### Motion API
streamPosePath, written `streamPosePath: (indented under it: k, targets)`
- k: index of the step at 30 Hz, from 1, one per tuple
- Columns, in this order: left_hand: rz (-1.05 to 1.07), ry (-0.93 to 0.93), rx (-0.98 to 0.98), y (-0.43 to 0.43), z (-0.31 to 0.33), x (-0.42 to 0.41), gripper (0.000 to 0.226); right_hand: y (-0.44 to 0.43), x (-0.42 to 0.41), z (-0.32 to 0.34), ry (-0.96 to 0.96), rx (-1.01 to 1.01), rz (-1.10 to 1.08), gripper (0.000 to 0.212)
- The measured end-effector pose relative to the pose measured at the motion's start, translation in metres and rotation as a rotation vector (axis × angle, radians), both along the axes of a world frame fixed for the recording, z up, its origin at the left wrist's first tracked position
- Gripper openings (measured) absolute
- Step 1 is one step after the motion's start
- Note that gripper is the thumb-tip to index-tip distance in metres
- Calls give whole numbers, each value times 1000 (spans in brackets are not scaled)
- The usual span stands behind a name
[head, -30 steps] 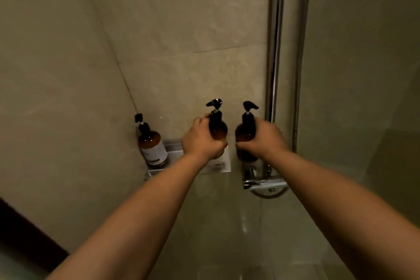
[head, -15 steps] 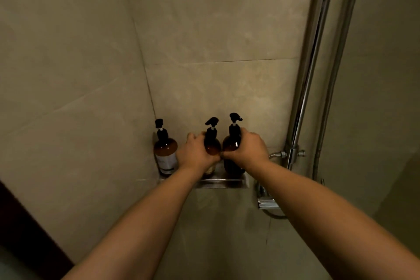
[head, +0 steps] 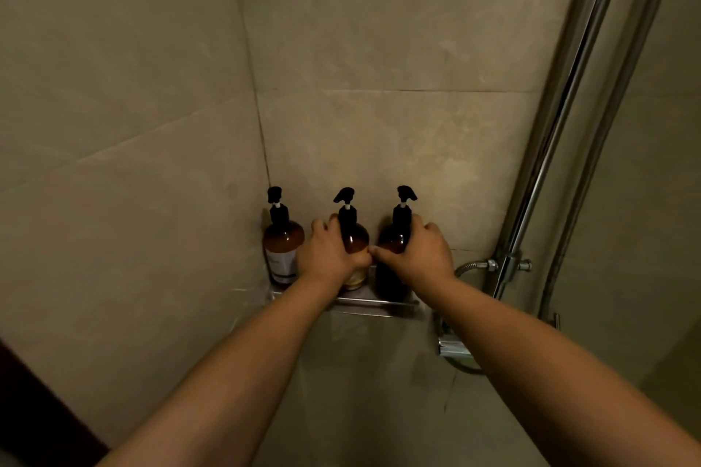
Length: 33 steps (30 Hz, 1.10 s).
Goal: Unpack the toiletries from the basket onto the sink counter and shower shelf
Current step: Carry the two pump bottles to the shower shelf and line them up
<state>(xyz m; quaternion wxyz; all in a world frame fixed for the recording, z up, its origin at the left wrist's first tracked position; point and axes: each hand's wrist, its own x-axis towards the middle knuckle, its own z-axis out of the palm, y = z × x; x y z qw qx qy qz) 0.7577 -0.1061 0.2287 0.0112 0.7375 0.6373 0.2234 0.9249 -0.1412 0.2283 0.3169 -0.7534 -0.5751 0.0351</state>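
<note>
The left hand (head: 326, 256) is wrapped round the middle amber-brown pump bottle with a black pump head (head: 354, 239), and its fingers hide most of the body and label. At 3 o'clock of it, the right hand (head: 421, 258) grips the matching right amber pump bottle (head: 390, 243), whose lower half is too dark to read. Both bottles are upright on the small metal corner shower shelf (head: 375, 301), their bases partly hidden by wrists and shadow. At 9 o'clock, just beside the left hand, a third amber pump bottle with a pale label (head: 282, 250) stands ungripped in the corner. A chrome riser pipe (head: 561, 125) runs from 3 toward 1 o'clock, and the right forearm covers most of the chrome mixer valve (head: 453, 347) at 5 o'clock
</note>
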Motion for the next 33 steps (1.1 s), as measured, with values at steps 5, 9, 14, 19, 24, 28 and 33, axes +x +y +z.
streamPosePath:
  k: [5, 9, 14, 19, 24, 28, 33]
  targets:
    - [-47, 121, 29, 6, -10, -4, 99, -5, -3, -12, -111, 33, 22, 89]
    - [-91, 56, 61, 7, -18, -5, 98, -8, 3, -8, -309, -28, 57, 90]
    - [-128, -31, 141, -2, -33, -4, 94, -8, 24, -1, -530, -38, 196, 99]
    - [-223, 16, 204, -17, -49, -2, 71, -19, 55, -15, -587, -15, 372, 94]
    - [-196, 208, 261, -23, -39, -12, 75, -22, 63, -17, -709, 95, 502, 86]
    - [-169, 316, 307, -23, -29, -15, 71, -22, 50, -20, -654, 114, 505, 88]
    - [-131, 329, 306, -24, -24, -17, 62, -22, 36, -25, -572, 145, 494, 87]
